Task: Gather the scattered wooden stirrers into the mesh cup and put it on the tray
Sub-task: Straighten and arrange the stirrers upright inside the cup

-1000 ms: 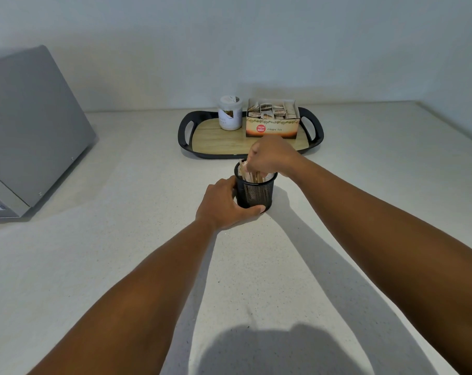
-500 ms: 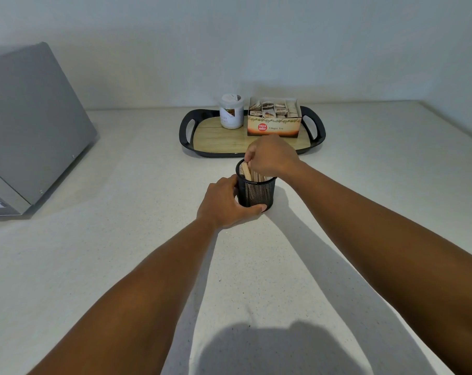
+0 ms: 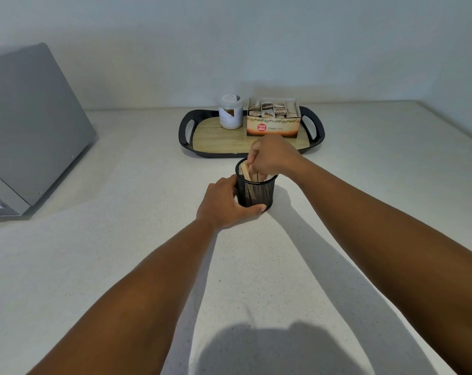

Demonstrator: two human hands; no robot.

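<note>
- Two hands work at one black mesh cup [image 3: 257, 191], which stands upright on the pale speckled worktop [image 3: 337, 201], just in front of the tray and not on it.
- Left hand [image 3: 224, 203]: wrapped round the cup's lower left side, thumb lying along the base at the front, fingers curled behind the mesh, so it grips the cup.
- Right hand [image 3: 271, 157]: reaches down over the cup's mouth from the right, fingers curled and dipped inside the rim, pinching the tops of the wooden stirrers [image 3: 247, 171].
- Stirrers: a bundle of pale flat sticks standing in the cup, leaning toward its left side, their ends just above the rim; how many there are cannot be told.
- Tray [image 3: 186, 131]: black rim with a cut-out handle at each end and a wood-look floor, lying across the worktop near the back wall, just behind the cup.
- On the tray, at the back: a white lidded jar [image 3: 230, 111] with a printed label, and just to its right an open carton of ginger tea [image 3: 273, 121] with sachets standing in rows.
- Grey slanted appliance panel [image 3: 26, 125]: at the far left, well apart from the tray and cup.
- Both forearms stretch in from the lower edge, casting long shadows on the worktop.
</note>
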